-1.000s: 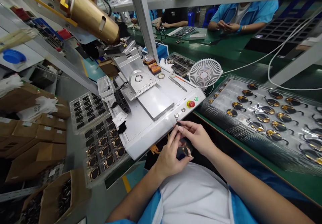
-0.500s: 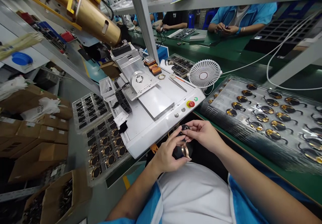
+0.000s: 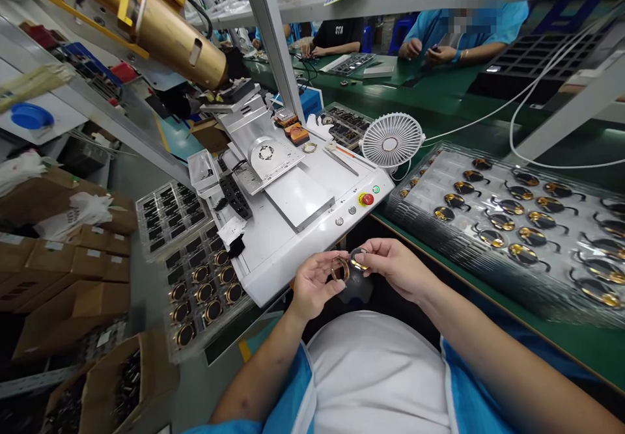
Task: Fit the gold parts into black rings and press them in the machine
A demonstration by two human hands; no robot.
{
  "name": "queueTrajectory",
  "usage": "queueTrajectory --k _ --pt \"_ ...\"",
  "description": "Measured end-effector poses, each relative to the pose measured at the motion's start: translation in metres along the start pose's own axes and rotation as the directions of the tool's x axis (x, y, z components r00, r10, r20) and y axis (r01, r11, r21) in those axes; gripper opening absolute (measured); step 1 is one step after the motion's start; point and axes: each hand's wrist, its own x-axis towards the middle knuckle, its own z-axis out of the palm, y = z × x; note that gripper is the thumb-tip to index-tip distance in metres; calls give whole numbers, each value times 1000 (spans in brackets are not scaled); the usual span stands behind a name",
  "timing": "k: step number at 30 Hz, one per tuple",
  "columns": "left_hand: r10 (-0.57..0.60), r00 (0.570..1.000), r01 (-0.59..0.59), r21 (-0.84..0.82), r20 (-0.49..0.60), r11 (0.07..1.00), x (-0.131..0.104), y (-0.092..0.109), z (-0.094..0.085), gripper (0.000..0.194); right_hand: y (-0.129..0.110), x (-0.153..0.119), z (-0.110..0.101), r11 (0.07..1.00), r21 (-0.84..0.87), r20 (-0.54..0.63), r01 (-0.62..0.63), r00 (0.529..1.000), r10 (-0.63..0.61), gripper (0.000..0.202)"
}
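Observation:
In front of my lap, my left hand [image 3: 315, 282] grips a rose-gold watch case ring [image 3: 340, 269] between thumb and fingers, its opening turned toward me. Close beside it, my right hand [image 3: 393, 263] pinches a round watch display [image 3: 359, 258], dark with a shiny gold patch. Display and ring are side by side, with the display outside the ring; whether their edges touch I cannot tell. To the right, a clear tray [image 3: 469, 226] holds many similar round displays with dark flex tails. A lower-left tray [image 3: 195, 349] carries gold-rimmed round cases and black squares.
A white machine [image 3: 273, 258] with a red stop button [image 3: 366, 199] stands ahead. On it lie tweezers [image 3: 340, 161], and a small white fan [image 3: 392, 140] is at its right corner. Cardboard boxes [image 3: 92, 297] fill the left. A co-worker [image 3: 463, 30] sits across the green bench.
My left hand has turned the case ring and raised it toward the display. My right hand has tilted the display so its gold patch shows. The hands have lowered slightly.

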Motion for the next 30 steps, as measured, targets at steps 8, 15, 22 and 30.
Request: queueTrajectory --k 8,15,22,30 --pt "-6 997 0 -79 -74 997 -5 -15 2 50 4 -12 30 994 100 -23 -36 999 39 46" --pt "58 992 -53 50 -108 997 -8 -13 -1 61 6 -15 41 994 -17 -75 104 992 -105 39" --pt "87 991 -82 48 -98 995 -7 -13 -1 58 5 -13 43 989 -93 -71 111 991 -118 32" --pt "38 993 -34 37 -108 999 -7 -11 -2 58 4 -11 42 992 -75 -49 106 993 -110 32"
